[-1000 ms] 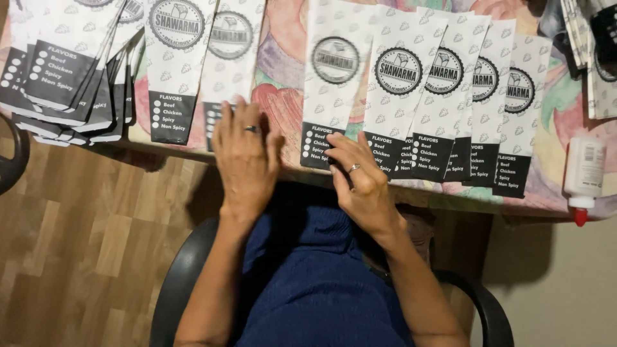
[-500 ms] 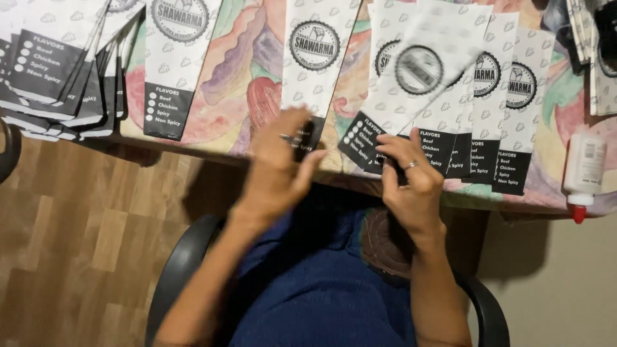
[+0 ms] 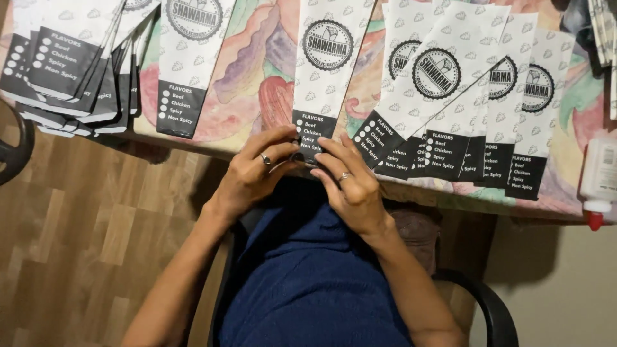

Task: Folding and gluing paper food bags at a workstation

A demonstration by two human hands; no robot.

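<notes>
- Left hand and right hand meet at the near, black end of one paper bag lying flat on the table
- Left hand: fingers curled, thumb and fingertips pinching the bag's bottom edge from its left corner; a ring shows on one finger
- Right hand: fingers bent over the same edge from the right, fingertips pressing on the black panel; also a ring
- Both hands grip that bag end, and the fingertips of the two nearly touch each other
- The bag is white with a small grey pattern, a round black emblem near its middle and a black band at the near end; it lies lengthwise away from the person, its end at the table's front edge
- Just right of it, a fan of like bags overlaps, the top one tilted
- To the left, a single bag lies apart, and further left a stack hangs over the table corner
- A glue bottle, white with a red tip, lies at the far right edge
- The table wears a cloth of many colours
- The person sits in a black chair, blue clothing on the lap
</notes>
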